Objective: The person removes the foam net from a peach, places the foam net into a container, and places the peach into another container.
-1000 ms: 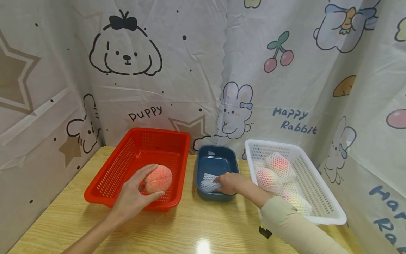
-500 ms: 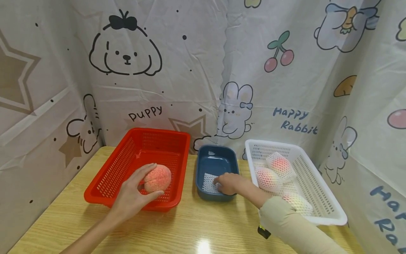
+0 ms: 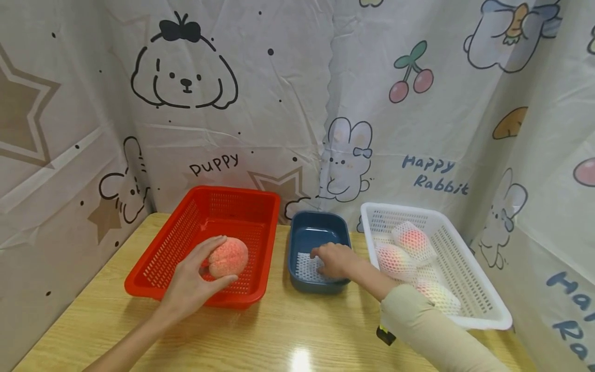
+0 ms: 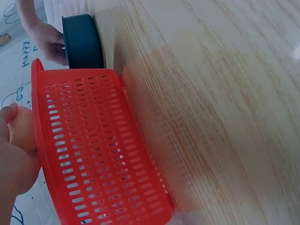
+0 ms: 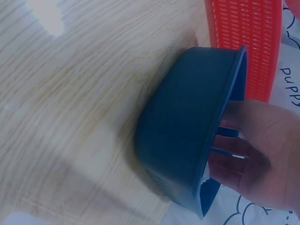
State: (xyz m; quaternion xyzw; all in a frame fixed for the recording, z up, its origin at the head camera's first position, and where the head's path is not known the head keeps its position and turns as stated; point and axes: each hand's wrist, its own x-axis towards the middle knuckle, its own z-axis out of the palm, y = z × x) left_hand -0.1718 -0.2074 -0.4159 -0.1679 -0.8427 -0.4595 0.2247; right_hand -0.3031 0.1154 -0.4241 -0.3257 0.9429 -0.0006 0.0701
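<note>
Left hand (image 3: 190, 289): curled round the bare peach (image 3: 230, 257), fingers on one side and thumb on the other.
Right hand (image 3: 337, 261): reaching down into the blue tub (image 3: 316, 288), fingers loosely spread; I see nothing pinched between them, and I cannot tell from here whether a fingertip touches the foam netting (image 3: 307, 269).
Bare peach: in the left hand's hold over the red basket (image 3: 241, 206); my left wrist view shows it beyond the rim, so I judge it not yet set down.
Foam netting: lying in the near end of the blue tub, apart from any fruit; I read that stripping as done.
White basket (image 3: 452, 240): three netted peaches (image 3: 413, 242) show inside, sleeves on, so I count those as left. The right sleeve (image 3: 409, 310) hides the near corner, and I cannot rule out another there.
</note>
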